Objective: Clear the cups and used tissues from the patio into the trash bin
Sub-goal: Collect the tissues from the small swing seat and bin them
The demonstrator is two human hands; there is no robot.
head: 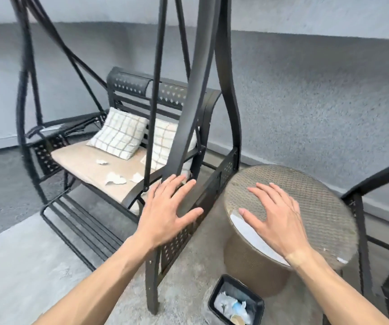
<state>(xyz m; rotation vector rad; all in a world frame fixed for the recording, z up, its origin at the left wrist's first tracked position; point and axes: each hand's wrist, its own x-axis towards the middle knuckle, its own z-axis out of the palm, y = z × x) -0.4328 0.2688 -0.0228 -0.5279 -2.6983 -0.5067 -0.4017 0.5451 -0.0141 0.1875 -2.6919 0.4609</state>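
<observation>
Both hands empty, fingers spread wide: left hand (165, 214) before the swing frame (198, 95), right hand (275, 219) over the table (317, 200). Tissues (116, 178) lay on the seat (83, 165) at 10 o'clock, frame post between; bin (214, 299) at 6 o'clock.

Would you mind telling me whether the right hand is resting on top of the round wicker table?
Cannot tell. In the head view the right hand is spread open over the wicker table, but from above neither contact nor a gap under the palm shows.
</observation>
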